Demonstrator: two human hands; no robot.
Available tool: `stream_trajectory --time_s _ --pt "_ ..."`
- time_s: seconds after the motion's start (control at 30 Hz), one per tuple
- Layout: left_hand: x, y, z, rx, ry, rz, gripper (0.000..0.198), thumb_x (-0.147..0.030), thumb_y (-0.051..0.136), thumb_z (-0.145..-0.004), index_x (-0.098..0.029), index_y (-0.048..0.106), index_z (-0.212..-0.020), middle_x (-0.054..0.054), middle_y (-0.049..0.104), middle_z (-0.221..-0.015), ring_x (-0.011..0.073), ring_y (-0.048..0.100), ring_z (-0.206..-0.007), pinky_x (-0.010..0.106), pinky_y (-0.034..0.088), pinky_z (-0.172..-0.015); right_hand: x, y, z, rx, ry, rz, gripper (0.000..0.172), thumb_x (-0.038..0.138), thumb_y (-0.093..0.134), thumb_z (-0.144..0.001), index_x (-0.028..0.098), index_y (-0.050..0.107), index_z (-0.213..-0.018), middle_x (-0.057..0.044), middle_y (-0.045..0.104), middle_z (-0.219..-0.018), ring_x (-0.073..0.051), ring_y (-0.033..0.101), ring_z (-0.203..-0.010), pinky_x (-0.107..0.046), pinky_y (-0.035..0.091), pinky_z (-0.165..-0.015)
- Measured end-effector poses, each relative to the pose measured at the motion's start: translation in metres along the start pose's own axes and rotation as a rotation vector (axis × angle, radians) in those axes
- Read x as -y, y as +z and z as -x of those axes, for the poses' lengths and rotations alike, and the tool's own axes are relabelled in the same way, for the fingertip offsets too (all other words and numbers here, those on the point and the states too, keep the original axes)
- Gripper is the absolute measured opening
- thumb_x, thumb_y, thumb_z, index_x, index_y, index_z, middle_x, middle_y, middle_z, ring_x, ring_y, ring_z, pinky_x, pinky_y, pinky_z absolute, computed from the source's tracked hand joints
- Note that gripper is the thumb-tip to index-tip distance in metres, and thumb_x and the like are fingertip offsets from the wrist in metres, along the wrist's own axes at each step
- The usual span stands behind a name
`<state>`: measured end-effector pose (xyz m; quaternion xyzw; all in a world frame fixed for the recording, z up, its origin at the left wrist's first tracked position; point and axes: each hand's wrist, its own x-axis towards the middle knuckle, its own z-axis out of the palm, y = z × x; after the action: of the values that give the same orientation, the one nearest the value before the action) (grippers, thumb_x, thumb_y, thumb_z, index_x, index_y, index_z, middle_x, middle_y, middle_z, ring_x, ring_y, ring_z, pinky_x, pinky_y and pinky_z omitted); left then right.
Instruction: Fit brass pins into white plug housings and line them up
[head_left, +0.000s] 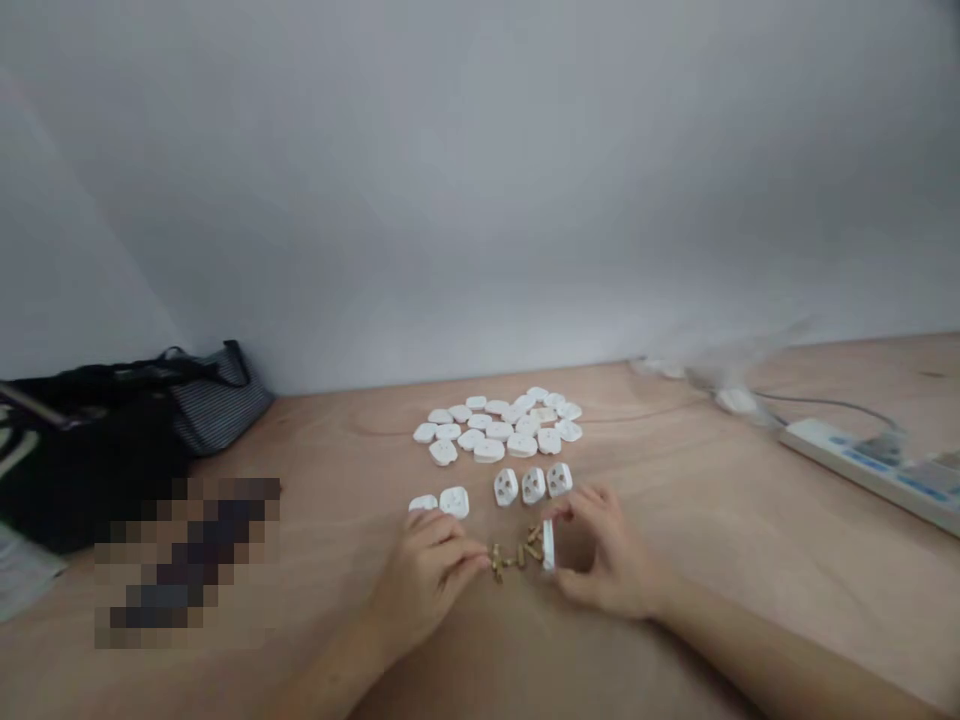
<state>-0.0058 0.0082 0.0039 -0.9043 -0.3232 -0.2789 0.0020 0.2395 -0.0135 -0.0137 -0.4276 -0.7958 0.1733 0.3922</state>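
Observation:
My right hand point(607, 558) holds a white plastic plug housing point(548, 545) upright between its thumb and fingertips. My left hand point(424, 572) is curled, with its fingertips at a small heap of brass plug pins point(517, 555). Whether those fingers hold a pin is hidden. Above the hands, three white housings point(533, 486) stand in a row on the plywood table point(712, 520), showing brass-coloured pin holes. Two more housings point(439, 502) lie just beyond my left hand. Farther back, a loose cluster of several white housings point(495, 425) covers part of the wood.
A black bag point(90, 450) and a striped grey pouch point(217, 400) sit at the left, beside a pixelated object point(187, 560) and some paper point(22, 570). A white power strip point(862, 470) and clear plastic point(727, 385) lie at the right, before a grey wall point(480, 200).

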Motion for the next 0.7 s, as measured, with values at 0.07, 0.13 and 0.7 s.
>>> stream_trajectory --time_s 0.07,0.13,0.7 --pt "0.007 -0.002 0.004 0.066 0.027 0.004 0.012 -0.023 0.06 -0.084 -0.024 0.072 -0.083 0.0 0.06 -0.064 0.0169 0.055 -0.065 0.032 0.038 -0.069 -0.003 -0.003 0.001 0.003 -0.002 0.005 0.035 0.026 0.064 -0.06 0.021 0.052 -0.092 -0.003 0.057 -0.093 -0.023 0.051 -0.089 -0.039 0.03 -0.084" --pt "0.01 -0.001 0.006 0.096 0.011 0.024 0.011 -0.023 0.062 -0.083 -0.026 0.072 -0.087 0.0 0.061 -0.066 0.0171 0.056 -0.066 0.031 0.039 -0.068 -0.005 -0.004 0.003 0.012 -0.007 0.01 0.036 0.025 0.065 -0.058 0.021 0.052 -0.092 -0.002 0.056 -0.092 -0.023 0.051 -0.088 -0.039 0.031 -0.084" --pt "-0.038 0.012 -0.008 0.1 -0.273 0.65 0.052 -0.028 0.076 -0.069 -0.023 0.058 -0.117 0.007 0.059 -0.118 0.0228 0.06 -0.101 0.03 0.052 -0.084 0.008 0.02 0.005 0.009 -0.148 0.048 0.084 0.039 0.071 -0.065 0.022 0.024 -0.133 -0.01 0.061 -0.112 -0.029 0.053 -0.102 -0.043 0.029 -0.091"
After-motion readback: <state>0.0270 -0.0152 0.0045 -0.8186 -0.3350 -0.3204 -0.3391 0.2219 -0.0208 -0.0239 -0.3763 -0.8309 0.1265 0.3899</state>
